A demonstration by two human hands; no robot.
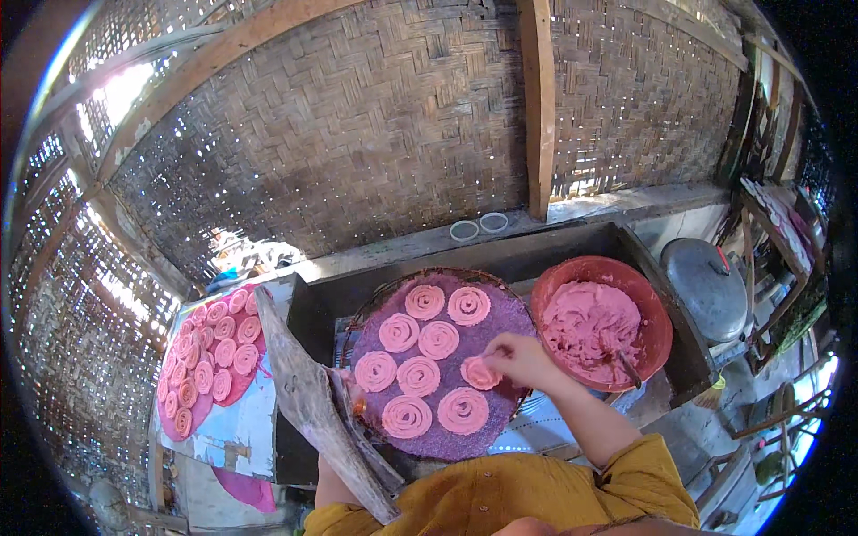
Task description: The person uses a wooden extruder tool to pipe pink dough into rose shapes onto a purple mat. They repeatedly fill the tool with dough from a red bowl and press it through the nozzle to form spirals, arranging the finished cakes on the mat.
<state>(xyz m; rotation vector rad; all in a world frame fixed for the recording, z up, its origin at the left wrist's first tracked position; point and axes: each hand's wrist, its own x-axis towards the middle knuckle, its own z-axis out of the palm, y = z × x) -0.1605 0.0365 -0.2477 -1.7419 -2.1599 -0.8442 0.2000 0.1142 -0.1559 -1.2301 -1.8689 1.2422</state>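
My right hand pinches the edge of a small pink dough coil on a round tray covered with purple mesh cloth. Several larger pink dough spirals lie flat around it. On the tray's left side, my left hand is mostly hidden behind a weathered wooden lever, so its fingers cannot be made out. The lever slants down from the upper left toward my body.
A red basin of pink dough stands right of the tray, with a utensil handle in it. Left, more spirals cover a pink sheet. A dark wooden trough surrounds the tray; a lidded metal pot stands far right.
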